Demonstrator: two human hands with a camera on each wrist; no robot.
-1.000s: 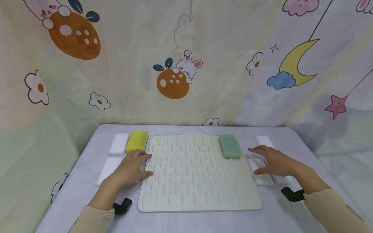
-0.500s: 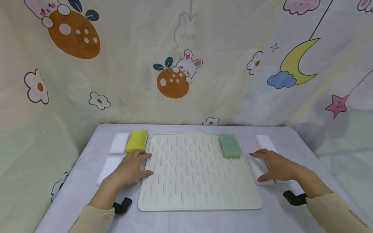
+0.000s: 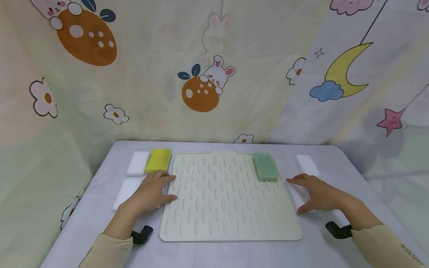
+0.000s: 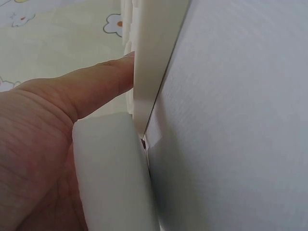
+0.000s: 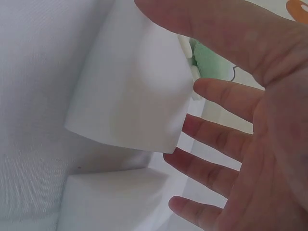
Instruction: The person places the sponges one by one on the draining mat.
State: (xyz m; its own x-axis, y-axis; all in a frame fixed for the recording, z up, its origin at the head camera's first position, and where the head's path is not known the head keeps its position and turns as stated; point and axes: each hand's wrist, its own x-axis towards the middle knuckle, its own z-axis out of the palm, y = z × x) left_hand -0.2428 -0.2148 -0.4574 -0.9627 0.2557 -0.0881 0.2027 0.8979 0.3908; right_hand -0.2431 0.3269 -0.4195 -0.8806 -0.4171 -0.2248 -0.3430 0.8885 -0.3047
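An off-white ridged board [image 3: 231, 208] lies flat at the middle of the cloth-covered worktop [image 3: 231, 256], its corners rounded, its surface set with rows of slim raised ovals and its far edge stepped. A pale green sponge [image 3: 266, 167] rests on its far right corner, while a yellow sponge [image 3: 159, 160] lies just beyond its far left corner, beside a white block [image 3: 137, 163]. The left hand [image 3: 151, 191] is at the board's left edge, thumb and forefinger spread wide, the thumb's tip touching the board; a nearer white block [image 3: 126, 191] lies partly beneath that hand. The right hand [image 3: 318, 193] is spread wide over a smooth white slab [image 5: 130, 82], just outside the board's right edge; whether its fingers touch the slab I cannot tell. Another white slab [image 3: 307, 164] lies farther off, towards the worktop's far right corner. Bare cloth runs along the board's near edge and between the right-hand slabs and the worktop's right edge, while a narrow strip separates the board from the far edge.
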